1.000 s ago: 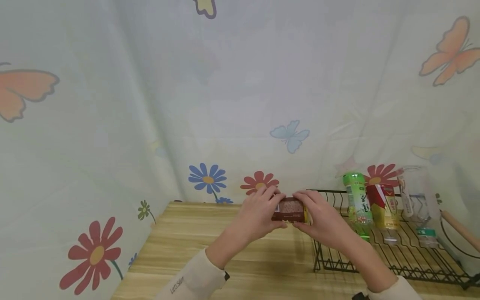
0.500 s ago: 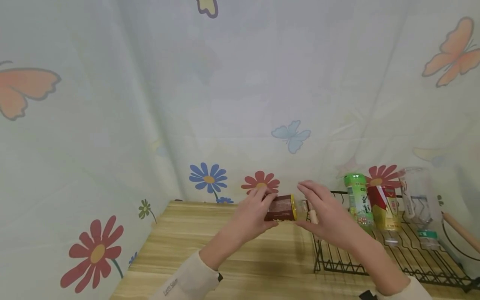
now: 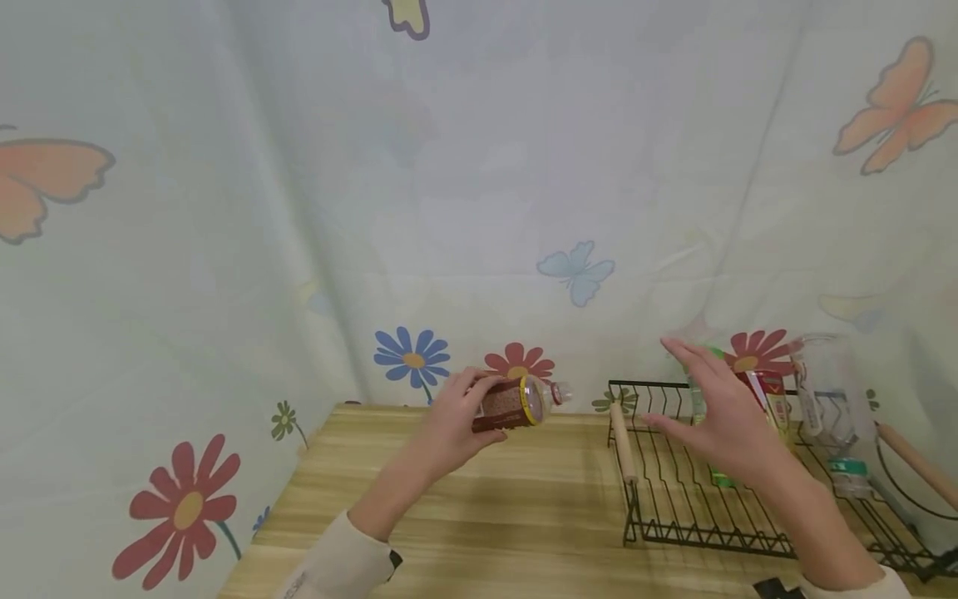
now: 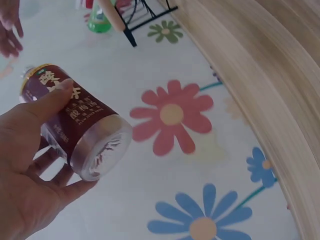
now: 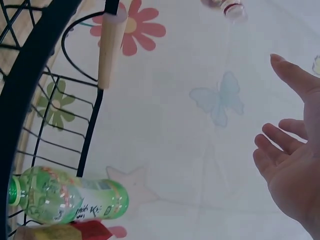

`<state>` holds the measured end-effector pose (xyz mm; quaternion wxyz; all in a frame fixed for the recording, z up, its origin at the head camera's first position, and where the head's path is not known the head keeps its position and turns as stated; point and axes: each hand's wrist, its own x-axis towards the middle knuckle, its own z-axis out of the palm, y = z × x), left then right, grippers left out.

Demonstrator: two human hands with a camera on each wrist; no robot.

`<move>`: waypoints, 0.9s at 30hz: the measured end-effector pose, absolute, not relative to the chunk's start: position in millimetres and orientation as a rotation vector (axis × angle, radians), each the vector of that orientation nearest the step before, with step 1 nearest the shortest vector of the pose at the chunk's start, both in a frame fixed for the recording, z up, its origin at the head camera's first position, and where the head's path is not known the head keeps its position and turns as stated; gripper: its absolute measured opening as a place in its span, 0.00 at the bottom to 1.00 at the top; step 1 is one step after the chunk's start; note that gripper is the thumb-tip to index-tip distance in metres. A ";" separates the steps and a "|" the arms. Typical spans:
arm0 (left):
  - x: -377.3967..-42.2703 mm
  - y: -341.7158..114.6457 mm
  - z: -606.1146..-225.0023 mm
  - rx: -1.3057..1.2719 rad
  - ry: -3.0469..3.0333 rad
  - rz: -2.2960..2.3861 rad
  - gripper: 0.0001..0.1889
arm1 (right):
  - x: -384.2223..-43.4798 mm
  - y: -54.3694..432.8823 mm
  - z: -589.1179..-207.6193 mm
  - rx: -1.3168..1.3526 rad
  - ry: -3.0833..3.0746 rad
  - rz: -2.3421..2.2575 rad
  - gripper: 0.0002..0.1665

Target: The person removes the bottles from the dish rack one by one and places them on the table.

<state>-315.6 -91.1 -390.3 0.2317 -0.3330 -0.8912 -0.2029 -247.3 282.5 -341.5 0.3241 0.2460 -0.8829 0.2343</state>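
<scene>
My left hand (image 3: 452, 424) grips a clear plastic bottle (image 3: 503, 403) with a dark brown label, held sideways above the table, its neck pointing right. From the left wrist view, the thumb lies across the label of the plum drink bottle (image 4: 87, 107) and the fingers support it from below; its clear base faces the camera. My right hand (image 3: 737, 428) is over the wire rack, thumb and fingers spread and holding nothing. In the right wrist view the palm of the right hand (image 5: 295, 170) shows, apart from the green bottle (image 5: 75, 197).
A black wire rack (image 3: 703, 541) with wooden handles (image 3: 623, 441) stands on the wooden table (image 3: 524, 516) at the right. Upside down in it are the green bottle, a red-and-yellow bottle (image 3: 771, 391) and a clear bottle (image 3: 831, 378). A patterned curtain (image 3: 449, 166) hangs behind.
Both hands were on the brown-labelled bottle; my right hand has let go and moved right, over the rack. My left hand has carried the bottle left, so its neck now shows.
</scene>
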 end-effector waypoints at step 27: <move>-351.3 -216.1 -408.8 -0.320 -2.120 -1.348 0.42 | -263.3 360.3 -364.7 0.320 -2.376 0.916 0.52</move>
